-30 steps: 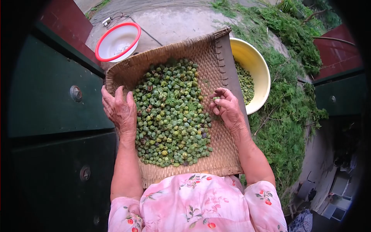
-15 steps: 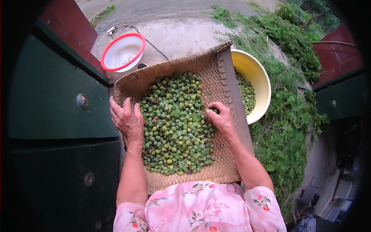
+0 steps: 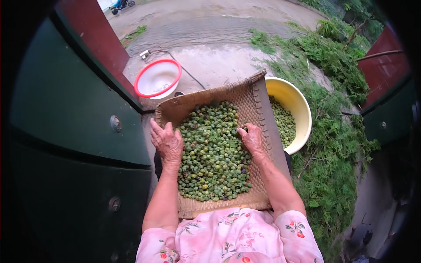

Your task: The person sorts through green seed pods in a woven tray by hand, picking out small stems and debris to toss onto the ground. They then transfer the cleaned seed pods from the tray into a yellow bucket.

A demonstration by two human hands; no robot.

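Note:
A woven basket tray (image 3: pixel 193 212) rests on my lap, heaped with small green cones (image 3: pixel 215 153), a few of them dark or yellowish. My left hand (image 3: pixel 167 142) lies over the tray's left side with its fingers apart, at the edge of the heap. On the right edge of the heap is my right hand (image 3: pixel 251 136), thumb and fingers brought together; what is between them is too small to make out. Bits of green leaf lie among the cones.
Right of the tray stands a yellow tub (image 3: pixel 301 115) holding more green cones. A white basin with a red rim (image 3: pixel 137 83) sits beyond the tray at the left. Cut green branches (image 3: pixel 326 175) cover the ground at the right. Dark green door panels (image 3: pixel 83 109) flank the left.
The view has shifted, so the tray, basin and tub appear lower, the tray and basin also farther right. Both hands remain at the sides of the heap.

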